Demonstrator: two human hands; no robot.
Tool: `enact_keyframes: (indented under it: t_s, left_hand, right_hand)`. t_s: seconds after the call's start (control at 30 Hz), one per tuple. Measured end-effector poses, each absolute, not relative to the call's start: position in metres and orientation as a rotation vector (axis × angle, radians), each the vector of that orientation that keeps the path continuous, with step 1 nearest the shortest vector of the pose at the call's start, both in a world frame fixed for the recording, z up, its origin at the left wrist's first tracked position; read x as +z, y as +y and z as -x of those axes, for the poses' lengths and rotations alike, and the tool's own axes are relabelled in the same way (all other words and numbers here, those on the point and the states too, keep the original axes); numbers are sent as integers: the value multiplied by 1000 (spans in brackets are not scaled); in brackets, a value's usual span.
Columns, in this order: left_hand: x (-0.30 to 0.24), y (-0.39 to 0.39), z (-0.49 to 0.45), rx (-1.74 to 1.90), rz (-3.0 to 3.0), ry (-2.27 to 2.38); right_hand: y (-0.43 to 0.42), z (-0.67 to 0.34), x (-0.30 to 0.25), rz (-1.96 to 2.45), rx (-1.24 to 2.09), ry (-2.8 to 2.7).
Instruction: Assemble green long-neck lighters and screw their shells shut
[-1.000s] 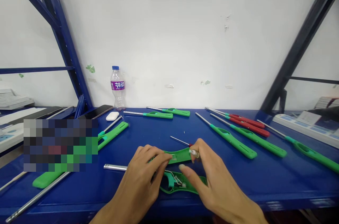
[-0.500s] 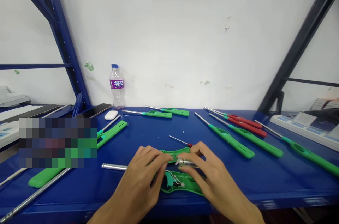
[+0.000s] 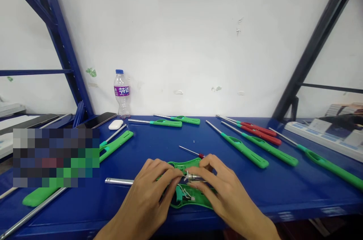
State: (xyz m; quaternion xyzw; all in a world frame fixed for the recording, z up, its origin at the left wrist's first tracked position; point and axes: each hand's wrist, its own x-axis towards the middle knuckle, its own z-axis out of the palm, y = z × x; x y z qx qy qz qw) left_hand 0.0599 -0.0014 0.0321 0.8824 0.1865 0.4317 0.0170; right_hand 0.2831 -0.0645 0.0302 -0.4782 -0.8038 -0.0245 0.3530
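Observation:
An opened green stick lighter lies at the table's front. Its lower shell half [image 3: 202, 199] holds a teal trigger [image 3: 179, 194] and white wires. The metal barrel [image 3: 119, 181] sticks out left of my left hand. Behind lies the other green shell half [image 3: 185, 163], partly covered by my fingers. My right hand [image 3: 231, 189] is closed on a small clear fuel tank [image 3: 195, 177] with a white fitting at its left end. My left hand [image 3: 153, 187] pinches at that fitting; what is between the fingertips is too small to make out.
A red-handled screwdriver [image 3: 190, 151] lies just behind my hands. Several green lighters [image 3: 246, 151] and red lighters [image 3: 261, 134] lie around. At the back left stand a plastic bottle [image 3: 122, 98] and a white case [image 3: 115, 124]. A power strip [image 3: 320, 138] is at right.
My left fingertips have come closer to the tank's white fitting. My right hand still grips the tank. The whole view has shifted slightly.

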Motion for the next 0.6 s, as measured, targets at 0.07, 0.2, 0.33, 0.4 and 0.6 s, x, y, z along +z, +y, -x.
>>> enact_keyframes:
  t_s: [0.07, 0.2, 0.33, 0.4, 0.6]
  left_hand:
    - [32, -2, -59, 1342, -2743, 585]
    - [31, -3, -58, 1326, -2740, 588]
    - [31, -2, -59, 1332, -2747, 577]
    - [31, -1, -59, 1332, -2763, 586]
    - [29, -3, -59, 1343, -2810, 594]
  right_hand:
    - [-65, -283, 30, 1236, -58, -2067]
    - [-66, -282, 29, 1232, -14, -2063]
    - [-66, -282, 30, 1242, -2, -2085]
    - [-66, -282, 29, 1236, -16, -2091]
    - [-67, -283, 28, 1230, -9, -2096]
